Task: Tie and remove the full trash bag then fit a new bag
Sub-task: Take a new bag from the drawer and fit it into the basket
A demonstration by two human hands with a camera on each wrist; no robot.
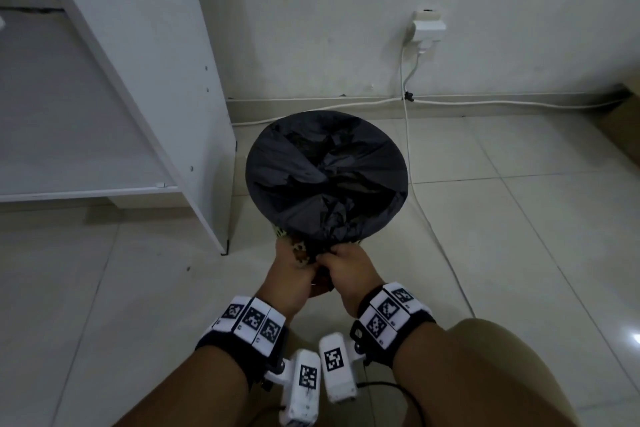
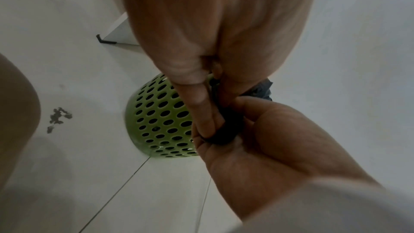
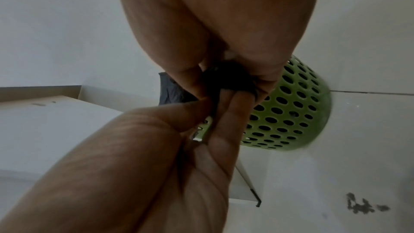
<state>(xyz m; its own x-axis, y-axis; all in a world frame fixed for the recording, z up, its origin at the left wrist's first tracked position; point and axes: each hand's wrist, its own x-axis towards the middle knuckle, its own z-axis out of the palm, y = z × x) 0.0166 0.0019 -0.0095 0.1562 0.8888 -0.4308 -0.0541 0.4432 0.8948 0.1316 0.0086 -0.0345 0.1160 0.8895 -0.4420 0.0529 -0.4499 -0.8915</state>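
Note:
A black trash bag (image 1: 325, 177) is stretched over the mouth of a green perforated bin (image 2: 156, 118) standing on the tiled floor. Only a sliver of the bin (image 1: 280, 231) shows in the head view. At the near rim both hands meet on a gathered bunch of the bag's edge (image 2: 224, 130). My left hand (image 1: 294, 263) pinches the bunch from the left, fingers curled round it. My right hand (image 1: 341, 262) grips the same black bunch (image 3: 228, 79) from the right. What is inside the bag is hidden.
A white shelf unit (image 1: 149, 80) stands close to the bin's left, its foot (image 1: 225, 250) beside my left hand. A wall socket (image 1: 427, 28) feeds a white cable (image 1: 408, 149) down past the bin's right side. Dark crumbs (image 2: 58, 116) lie on the floor. A cardboard box (image 1: 620, 121) sits far right.

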